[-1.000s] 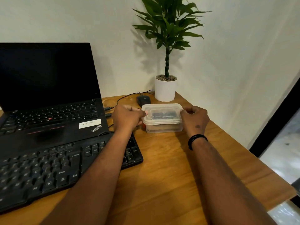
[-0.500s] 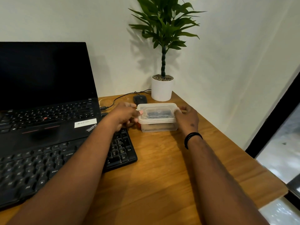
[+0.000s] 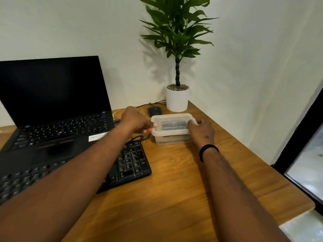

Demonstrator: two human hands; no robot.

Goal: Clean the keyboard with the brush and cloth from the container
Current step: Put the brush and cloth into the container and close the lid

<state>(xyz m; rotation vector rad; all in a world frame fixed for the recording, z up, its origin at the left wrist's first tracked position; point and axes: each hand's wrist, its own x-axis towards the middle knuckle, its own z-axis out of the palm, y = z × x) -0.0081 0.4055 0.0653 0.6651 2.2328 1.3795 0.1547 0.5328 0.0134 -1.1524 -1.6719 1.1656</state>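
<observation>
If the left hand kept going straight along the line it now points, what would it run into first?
The left hand points right and slightly away, its fingertips already at the lid of the container. It would push that first; the right hand grips the far end.

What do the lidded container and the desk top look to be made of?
Container: apparently thin translucent plastic with a cloudy finish, since dark contents show faintly through its lid. Desk top: wood or wood-look laminate, warm brown with visible grain and a slight sheen.
</observation>
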